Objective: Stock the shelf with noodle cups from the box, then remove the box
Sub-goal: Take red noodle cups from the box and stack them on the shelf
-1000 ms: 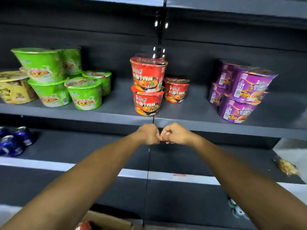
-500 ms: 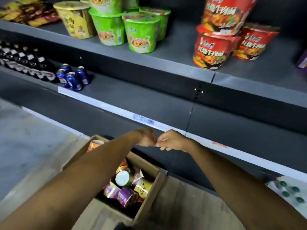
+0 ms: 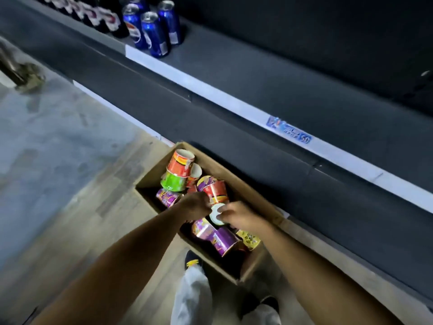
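Only the head view to go on here. The box (image 3: 234, 175) sits open on the floor (image 3: 58, 137), tight against the foot of the shelf (image 3: 234, 73), long side running along it, and it's full of noodle cups (image 3: 174, 181) lying every which way. Both hands are down over the middle of the box, nearly touching each other. The right hand (image 3: 241, 218) has its fingers curled onto the rim of a white-ended cup (image 3: 216, 217). The pale round end of that cup faces up at the camera, so I'd say its long axis points roughly up out of the box and it should lift straight out. The left hand (image 3: 195, 207) is knuckles-up just left of that cup and right against a red cup (image 3: 214, 191) on its far side. Its fingers are tucked under, so I honestly can't tell if it has hold of anything. The right hand looks like the one actually on a cup. Purple cups (image 3: 222, 239) and a yellow cup (image 3: 249, 238) sit toward the near right corner, and an orange cup (image 3: 180, 163) is in the far left corner. The whole frame is smeared with blur, so labels are unreadable, and the arms cover part of the pile. The shelf board in view holds only blue cans (image 3: 153, 34) and some dark bottles (image 3: 103, 17), with a price tag (image 3: 290, 132) on its front edge. No row of noodle cups shows anywhere.
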